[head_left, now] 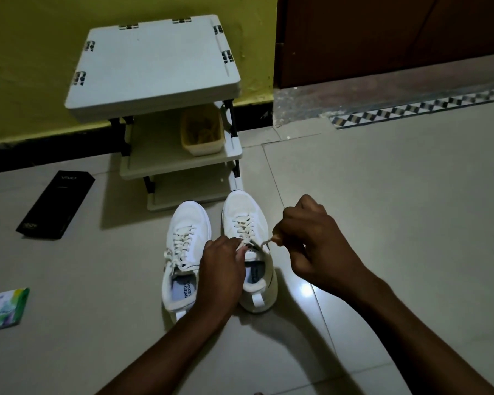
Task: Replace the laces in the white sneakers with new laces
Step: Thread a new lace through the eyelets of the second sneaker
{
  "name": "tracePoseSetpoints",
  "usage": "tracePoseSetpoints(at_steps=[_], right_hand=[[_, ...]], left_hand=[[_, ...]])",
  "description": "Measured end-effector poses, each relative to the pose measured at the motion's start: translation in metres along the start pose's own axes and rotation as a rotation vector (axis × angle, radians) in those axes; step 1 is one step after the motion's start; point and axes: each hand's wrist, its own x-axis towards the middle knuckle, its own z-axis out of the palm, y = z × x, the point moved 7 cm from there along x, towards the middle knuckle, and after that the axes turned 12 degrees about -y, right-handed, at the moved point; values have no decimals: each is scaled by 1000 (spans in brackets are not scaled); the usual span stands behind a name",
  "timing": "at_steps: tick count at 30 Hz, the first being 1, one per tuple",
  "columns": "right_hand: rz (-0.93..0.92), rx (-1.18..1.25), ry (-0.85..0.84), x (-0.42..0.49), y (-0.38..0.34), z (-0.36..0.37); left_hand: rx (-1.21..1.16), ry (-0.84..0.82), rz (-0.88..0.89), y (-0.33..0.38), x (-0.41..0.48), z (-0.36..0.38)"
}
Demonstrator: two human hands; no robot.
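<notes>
Two white sneakers stand side by side on the tiled floor, toes pointing away from me. The left sneaker (187, 246) is laced with a cream lace, its ends loose at the sides. The right sneaker (244, 220) carries a cream lace (244, 225) crossed through its eyelets. My left hand (221, 269) pinches one lace end at the top of the right sneaker's tongue. My right hand (305, 240) pinches the other lace end, pulled out to the right of the shoe. My left hand hides part of both shoe openings.
A white plastic shelf rack (154, 61) stands just beyond the shoes against the yellow wall, with a yellowish tub (201, 132) on its middle shelf. A black box (56, 205) lies on the floor at left, a green-white packet (5, 309) at far left. A brown door (391, 38) is back right.
</notes>
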Motion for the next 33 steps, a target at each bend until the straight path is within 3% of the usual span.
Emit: tracePoseSetpoints(at_steps=[8,15,19,22,26,30,33], right_hand=[[145,67,70,-7,12,0],[226,403,53,-8,19,-1],[261,712,83,-8,18,-1],[269,899,105,-8,13,-3],[255,932,138,-7,5,-10],[227,950,171,-5,-5,-18],[234,965,188,-3,-11,-21]], left_hand=[[-65,-106,-61,-5,5,-14],[-177,-335,-168,-22,11,-14],[-282,-271,-56,-6,11,-35],[-606,-245,35,17,5,-62],[-836,-304,51,32,-2,-85],[-812,-402,61,32,-5,-92],[-821,-330,67,27,-6,-97]])
